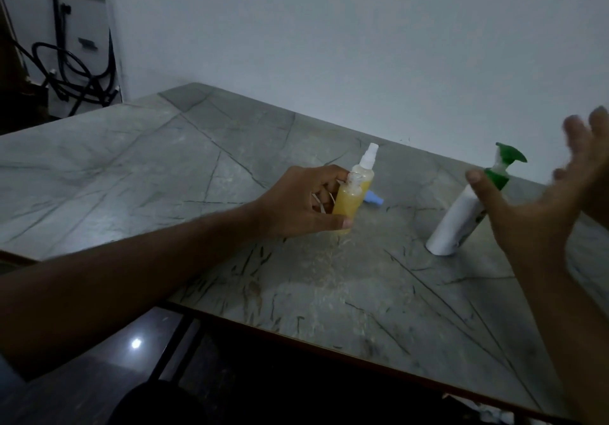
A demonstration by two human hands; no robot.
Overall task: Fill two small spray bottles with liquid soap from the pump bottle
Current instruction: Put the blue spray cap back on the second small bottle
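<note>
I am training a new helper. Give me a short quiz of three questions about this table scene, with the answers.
1. True or false: the left hand holds an open small bottle of yellow liquid.
2. The pump bottle has a top of which colour? A red, B green, C black.
3. What lies on the table behind the two small bottles?

Key:
1. True; the capped spray bottle stands just behind it.
2. B.
3. A blue spray cap... no: blue spray cap. The right hand is open.

grey-green stone-look table top (164, 167), smooth, dull sheen, dark veins. two small clear plastic bottles of yellow liquid (346, 207), translucent, one with white plastic spray cap (369, 155). white matt plastic pump bottle (454, 223), glossy green plastic pump head (506, 157). matt pale painted wall (362, 29).
</note>
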